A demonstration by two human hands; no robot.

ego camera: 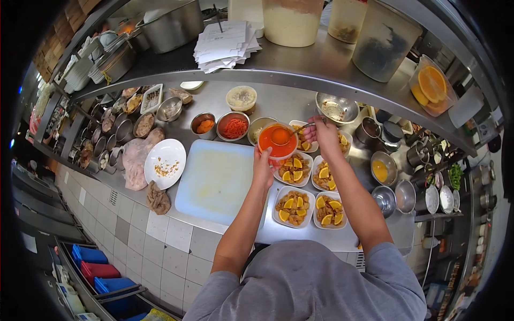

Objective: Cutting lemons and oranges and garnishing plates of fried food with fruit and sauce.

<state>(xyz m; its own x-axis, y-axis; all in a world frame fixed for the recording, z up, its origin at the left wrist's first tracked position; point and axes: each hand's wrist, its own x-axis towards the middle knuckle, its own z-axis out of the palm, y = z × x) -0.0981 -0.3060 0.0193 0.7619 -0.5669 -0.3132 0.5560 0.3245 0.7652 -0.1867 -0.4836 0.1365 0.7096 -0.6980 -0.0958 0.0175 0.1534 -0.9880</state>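
My left hand (264,168) holds a round plastic tub of orange-red sauce (276,148) by its near side. My right hand (323,136) grips the handle of a metal ladle (281,136), whose bowl is in the sauce inside the tub. Below and to the right stand several white dishes of brown food pieces topped with orange wedges, among them a near left dish (294,207) and a near right dish (328,210). The tub partly covers the rim of a dish (295,167) behind it. To the left lies a pale cutting board (217,180).
Behind the board are metal bowls of shredded orange food (234,126) and orange pieces (203,126). A white plate with crumbs (165,163) and a brown cloth (158,198) lie left. A raised steel shelf (281,76) crosses the far side. More metal bowls (384,200) stand right.
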